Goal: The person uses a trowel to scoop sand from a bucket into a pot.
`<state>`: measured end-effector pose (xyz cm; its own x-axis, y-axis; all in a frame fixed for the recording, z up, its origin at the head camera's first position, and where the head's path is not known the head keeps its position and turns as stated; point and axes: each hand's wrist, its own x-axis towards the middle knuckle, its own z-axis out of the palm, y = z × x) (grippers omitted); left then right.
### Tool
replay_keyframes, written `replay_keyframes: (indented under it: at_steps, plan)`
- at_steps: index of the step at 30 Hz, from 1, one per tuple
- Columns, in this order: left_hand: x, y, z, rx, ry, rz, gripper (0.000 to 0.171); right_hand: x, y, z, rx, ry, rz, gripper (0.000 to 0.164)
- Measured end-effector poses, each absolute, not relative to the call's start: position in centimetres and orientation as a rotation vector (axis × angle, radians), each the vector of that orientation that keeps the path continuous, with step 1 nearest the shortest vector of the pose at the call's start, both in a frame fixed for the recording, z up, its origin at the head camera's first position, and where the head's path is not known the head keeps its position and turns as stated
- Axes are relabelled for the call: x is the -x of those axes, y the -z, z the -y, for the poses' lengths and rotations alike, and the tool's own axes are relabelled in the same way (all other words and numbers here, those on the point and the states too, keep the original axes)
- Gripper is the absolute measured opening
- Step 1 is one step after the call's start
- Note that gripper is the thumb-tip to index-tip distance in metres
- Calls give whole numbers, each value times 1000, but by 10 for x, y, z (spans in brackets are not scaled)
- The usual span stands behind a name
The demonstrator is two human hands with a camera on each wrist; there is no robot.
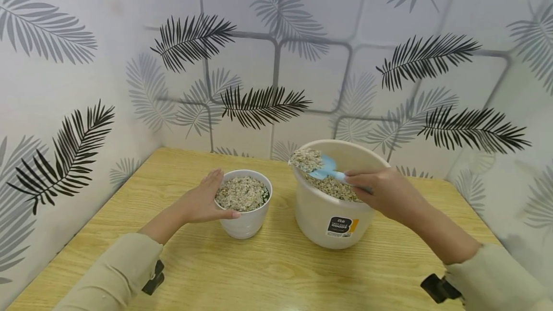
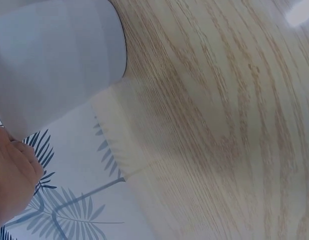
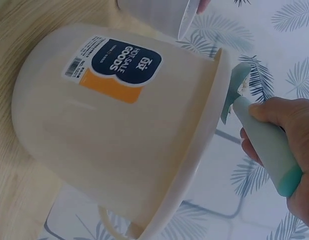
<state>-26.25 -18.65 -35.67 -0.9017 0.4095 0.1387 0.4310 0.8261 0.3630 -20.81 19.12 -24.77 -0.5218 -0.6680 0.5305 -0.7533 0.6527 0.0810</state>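
My left hand (image 1: 205, 201) rests against the left side of a white flowerpot (image 1: 244, 225), thumb along the front of the rim, fingers extended toward the back. Pale, coarse granules (image 1: 242, 193) fill the pot, with green bits at the right edge. The left wrist view shows the pot's smooth side (image 2: 59, 60). In my right hand (image 1: 387, 191) is the handle (image 3: 267, 142) of a small light-blue hand shovel (image 1: 325, 168). Its blade carries a heap of granules (image 1: 306, 160) above the left rim of a cream bucket (image 1: 332, 227), which holds more granules.
The bucket stands right of the pot on a wood-grain table (image 1: 259, 277). A dark label (image 3: 127, 61) with an orange patch is on its front. Part of a bail handle (image 3: 112, 225) shows in the right wrist view. Leaf-patterned walls (image 1: 302, 61) border the table.
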Motion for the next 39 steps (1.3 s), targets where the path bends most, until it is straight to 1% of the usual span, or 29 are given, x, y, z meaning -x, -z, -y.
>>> replay_keyframes:
  at_steps: [10, 22, 31, 37, 39]
  plan:
    - [265, 361, 189, 671, 671, 2959, 118, 215, 253, -164, -1239, -207, 2183, 20]
    - [262, 360, 189, 649, 691, 2996, 118, 218, 263, -124, -1304, -225, 2303, 18]
    - [265, 362, 189, 649, 693, 2993, 116, 230, 266, -96, -1386, -109, 2414, 14]
    - [263, 363, 190, 649, 705, 2979, 117, 233, 269, -82, -1452, -57, 2521, 24]
    - [263, 363, 189, 646, 707, 2978, 117, 234, 269, -78, -1441, -36, 2572, 24]
